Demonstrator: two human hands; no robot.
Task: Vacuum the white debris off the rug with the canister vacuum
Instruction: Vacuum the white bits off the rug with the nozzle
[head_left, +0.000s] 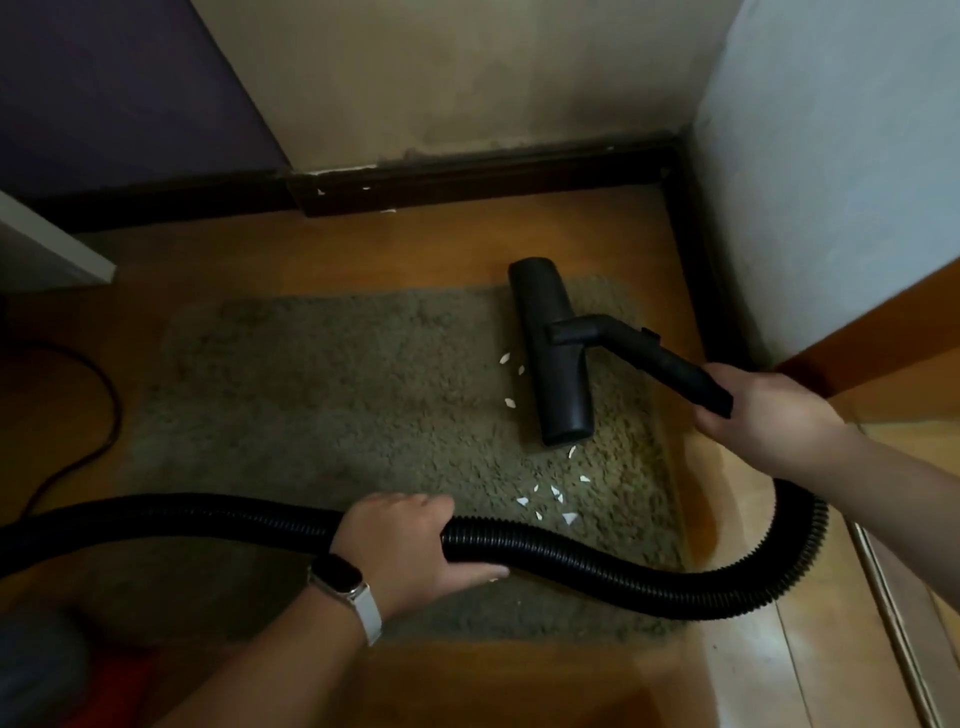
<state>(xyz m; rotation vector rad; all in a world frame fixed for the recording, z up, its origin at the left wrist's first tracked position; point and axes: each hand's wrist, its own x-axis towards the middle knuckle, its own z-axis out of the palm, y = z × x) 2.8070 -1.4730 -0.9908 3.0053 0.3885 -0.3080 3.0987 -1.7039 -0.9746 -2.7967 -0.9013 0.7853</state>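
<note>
A shaggy grey-green rug (322, 395) lies on the wooden floor. White debris (553, 499) is scattered on its right part, with a few more bits beside the black floor nozzle (553, 358), which rests flat on the rug's right side. My right hand (763, 410) grips the black wand handle (670, 364) joined to the nozzle. My left hand (410, 545) grips the black ribbed hose (623, 571), which curves across the rug's near edge and loops up to the handle. A watch sits on my left wrist. The canister is only a blurred dark and red shape (57, 670) at bottom left.
A dark skirting board (467, 182) runs along the back wall and down the right wall. A black cable (98, 410) loops on the floor at left. A white furniture corner (57, 249) juts in at left. A wooden door edge (883, 332) stands at right.
</note>
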